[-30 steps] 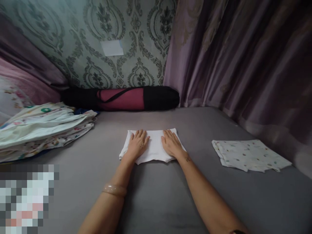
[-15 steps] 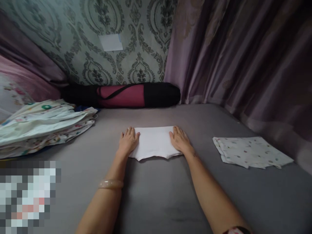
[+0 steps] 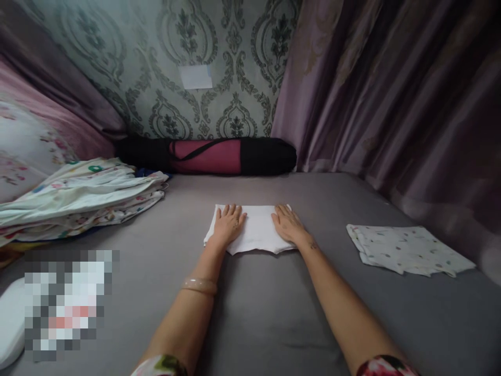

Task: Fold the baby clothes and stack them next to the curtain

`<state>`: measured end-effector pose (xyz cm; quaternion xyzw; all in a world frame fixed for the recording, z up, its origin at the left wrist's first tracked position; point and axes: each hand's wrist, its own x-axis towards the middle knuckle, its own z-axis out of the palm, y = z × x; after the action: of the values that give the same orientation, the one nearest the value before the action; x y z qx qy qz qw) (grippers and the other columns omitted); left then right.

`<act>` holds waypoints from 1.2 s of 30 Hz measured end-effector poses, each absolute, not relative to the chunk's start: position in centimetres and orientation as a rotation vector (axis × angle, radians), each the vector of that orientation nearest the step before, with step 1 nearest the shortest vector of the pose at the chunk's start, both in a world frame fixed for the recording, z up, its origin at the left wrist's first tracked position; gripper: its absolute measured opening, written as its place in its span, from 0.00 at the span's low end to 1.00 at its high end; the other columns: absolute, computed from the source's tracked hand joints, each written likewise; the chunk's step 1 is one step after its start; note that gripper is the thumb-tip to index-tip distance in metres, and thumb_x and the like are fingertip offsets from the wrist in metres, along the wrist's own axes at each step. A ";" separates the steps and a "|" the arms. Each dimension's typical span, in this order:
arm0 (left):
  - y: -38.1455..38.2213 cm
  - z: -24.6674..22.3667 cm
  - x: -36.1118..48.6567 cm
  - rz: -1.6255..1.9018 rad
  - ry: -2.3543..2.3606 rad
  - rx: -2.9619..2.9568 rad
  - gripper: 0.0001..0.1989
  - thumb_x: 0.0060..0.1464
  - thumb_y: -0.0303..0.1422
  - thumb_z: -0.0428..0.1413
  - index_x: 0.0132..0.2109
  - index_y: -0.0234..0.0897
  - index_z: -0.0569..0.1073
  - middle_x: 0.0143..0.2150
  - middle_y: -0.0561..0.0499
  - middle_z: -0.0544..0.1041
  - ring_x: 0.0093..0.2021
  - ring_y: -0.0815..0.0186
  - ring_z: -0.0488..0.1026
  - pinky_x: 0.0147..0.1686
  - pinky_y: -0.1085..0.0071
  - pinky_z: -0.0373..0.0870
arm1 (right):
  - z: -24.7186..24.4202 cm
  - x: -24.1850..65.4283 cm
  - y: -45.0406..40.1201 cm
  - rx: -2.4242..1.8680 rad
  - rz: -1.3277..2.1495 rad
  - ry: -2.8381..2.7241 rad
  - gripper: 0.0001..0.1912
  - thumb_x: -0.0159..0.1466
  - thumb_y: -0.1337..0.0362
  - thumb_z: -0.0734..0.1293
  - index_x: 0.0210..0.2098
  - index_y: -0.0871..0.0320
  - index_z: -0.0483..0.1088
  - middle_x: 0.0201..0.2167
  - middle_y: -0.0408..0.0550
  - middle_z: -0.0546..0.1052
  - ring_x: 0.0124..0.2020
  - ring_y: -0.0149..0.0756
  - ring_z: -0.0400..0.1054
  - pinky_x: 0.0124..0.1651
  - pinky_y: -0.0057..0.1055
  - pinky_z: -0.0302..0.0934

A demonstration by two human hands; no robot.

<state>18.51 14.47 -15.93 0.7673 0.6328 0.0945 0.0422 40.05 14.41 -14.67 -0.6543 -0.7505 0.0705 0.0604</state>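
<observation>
A folded white garment (image 3: pixel 258 230) lies flat on the grey bed sheet (image 3: pixel 266 303) in front of me. My left hand (image 3: pixel 230 223) rests palm down on its left part, fingers stretched out toward the far edge. On the right end lies my right hand (image 3: pixel 287 223), also flat, with its fingers extended. The cloth between the two hands looks smooth, and its near edge is uneven. Neither hand grips anything.
To the right sits a folded white patterned cloth (image 3: pixel 410 248). A pile of printed clothes (image 3: pixel 86 198) is at the left. A long black and maroon bag (image 3: pixel 211 155) lies along the wall. Near left, a white object (image 3: pixel 13 318) stands beside a pixelated patch.
My left hand has slid inward from the garment's left edge onto its surface. The right hand stays about where it was on the cloth. The view has shifted slightly left.
</observation>
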 end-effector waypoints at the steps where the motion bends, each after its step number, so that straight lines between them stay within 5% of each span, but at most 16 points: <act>1: 14.6 -16.1 18.5 0.287 1.934 2.338 0.27 0.66 0.43 0.35 0.65 0.38 0.60 0.68 0.42 0.58 0.68 0.51 0.51 0.65 0.46 0.44 | -14.4 39.8 14.5 -2.008 0.233 -2.281 0.31 0.71 0.56 0.46 0.65 0.68 0.55 0.67 0.58 0.56 0.68 0.47 0.46 0.66 0.45 0.40; 14: 15.3 -15.4 16.6 0.446 1.889 2.134 0.23 0.66 0.39 0.37 0.59 0.33 0.65 0.66 0.38 0.61 0.67 0.54 0.55 0.63 0.47 0.48 | -13.5 34.1 15.1 -1.891 0.226 -2.358 0.28 0.71 0.56 0.48 0.64 0.63 0.59 0.67 0.58 0.55 0.68 0.45 0.46 0.66 0.44 0.41; 23: 15.8 -13.9 14.4 0.871 1.710 1.761 0.24 0.65 0.38 0.40 0.58 0.29 0.68 0.59 0.37 0.70 0.60 0.57 0.66 0.59 0.64 0.60 | -14.8 32.0 15.1 -1.847 0.239 -2.374 0.29 0.71 0.55 0.47 0.67 0.63 0.53 0.68 0.55 0.53 0.69 0.45 0.43 0.67 0.44 0.35; 36: 15.5 -13.5 12.0 1.124 1.725 1.560 0.23 0.63 0.39 0.44 0.54 0.27 0.72 0.54 0.37 0.75 0.55 0.57 0.70 0.56 0.65 0.64 | -15.7 27.2 11.9 -1.723 0.151 -2.328 0.31 0.71 0.51 0.46 0.67 0.63 0.53 0.68 0.55 0.52 0.69 0.42 0.40 0.68 0.43 0.32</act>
<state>11.98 15.52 -13.52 0.5803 0.6420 0.4184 0.2755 27.20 11.87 -15.73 -0.5897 -0.7969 0.0517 0.1205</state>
